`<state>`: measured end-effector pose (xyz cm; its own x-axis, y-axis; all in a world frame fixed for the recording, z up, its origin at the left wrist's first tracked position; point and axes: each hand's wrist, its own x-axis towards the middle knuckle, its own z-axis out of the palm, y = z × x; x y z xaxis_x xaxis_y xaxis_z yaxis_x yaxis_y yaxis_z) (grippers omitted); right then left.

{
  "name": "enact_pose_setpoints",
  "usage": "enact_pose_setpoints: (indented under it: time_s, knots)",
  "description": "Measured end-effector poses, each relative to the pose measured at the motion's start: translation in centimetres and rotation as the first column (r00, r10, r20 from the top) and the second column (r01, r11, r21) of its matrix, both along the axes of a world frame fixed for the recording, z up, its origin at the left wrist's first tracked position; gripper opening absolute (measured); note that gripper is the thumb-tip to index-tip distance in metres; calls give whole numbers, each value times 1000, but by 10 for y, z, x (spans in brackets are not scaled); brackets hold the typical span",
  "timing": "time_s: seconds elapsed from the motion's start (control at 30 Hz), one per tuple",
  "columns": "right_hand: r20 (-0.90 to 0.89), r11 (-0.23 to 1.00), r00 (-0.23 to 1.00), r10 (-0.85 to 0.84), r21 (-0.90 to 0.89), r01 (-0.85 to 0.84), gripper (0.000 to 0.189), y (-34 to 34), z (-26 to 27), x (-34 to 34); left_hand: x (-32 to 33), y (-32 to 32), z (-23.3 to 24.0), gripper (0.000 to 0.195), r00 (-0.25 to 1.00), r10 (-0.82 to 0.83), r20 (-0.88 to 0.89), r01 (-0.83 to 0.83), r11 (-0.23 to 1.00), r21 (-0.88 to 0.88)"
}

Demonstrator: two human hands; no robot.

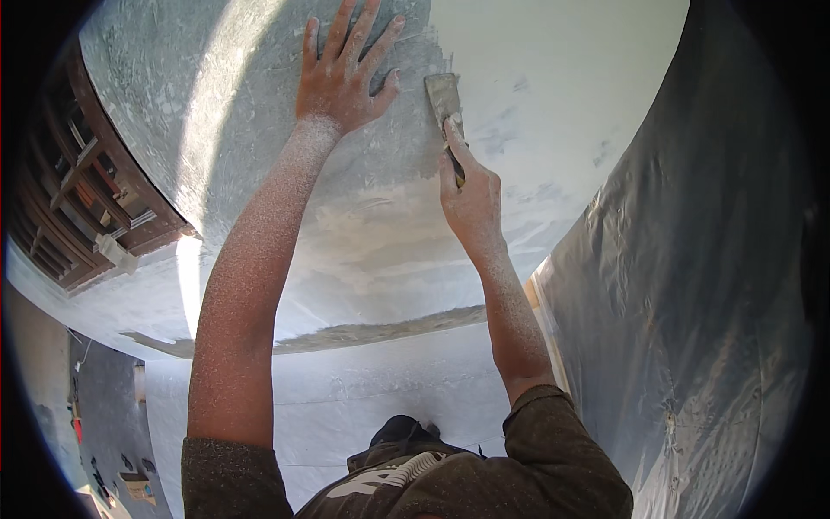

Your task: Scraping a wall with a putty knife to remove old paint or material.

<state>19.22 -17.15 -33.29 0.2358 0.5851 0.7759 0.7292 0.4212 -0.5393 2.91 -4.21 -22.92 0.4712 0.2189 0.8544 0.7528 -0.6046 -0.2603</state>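
Observation:
My left hand (343,84) lies spread on the grey, rough part of a plastered wall (259,136), fingers apart and holding nothing. To its right, my right hand (472,188) grips a putty knife (443,94) by the handle, with the index finger stretched along the blade. The blade's tip meets the wall where the grey coat borders a smoother, pale coat (557,78). Grey smudges mark the pale side. White dust covers both hands and forearms.
At the left is a brown window frame with bars (97,175). Plastic sheeting (661,292) hangs along the right side. A pale board-like surface (324,402) is below me. A cardboard piece (137,488) and small items lie on the dark floor (117,415) at lower left.

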Motion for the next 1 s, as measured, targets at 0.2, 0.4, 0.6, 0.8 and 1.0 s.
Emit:
enact_pose_setpoints:
  time_s: [0.2,0.4,0.6,0.8,1.0]
  knots:
    - [3,997,1000,-22,-74,22,46,-6,-25,1,1,-2,1,86,999,48,-21,-48,999,3]
    - [-40,997,999,-10,-83,6,48,-5,6,9,7,-4,-2,86,1000,29,-8,-29,999,-13]
    - [-11,999,1000,9,-41,-10,46,-6,6,7,-3,-7,4,84,998,58,-33,-59,998,-26]
    - [25,996,998,-54,-75,55,47,-10,-28,17,15,17,-8,82,999,-32,15,29,983,183]
    - [2,994,997,-71,-84,71,50,-2,11,7,9,18,-7,72,998,-47,36,38,973,229]
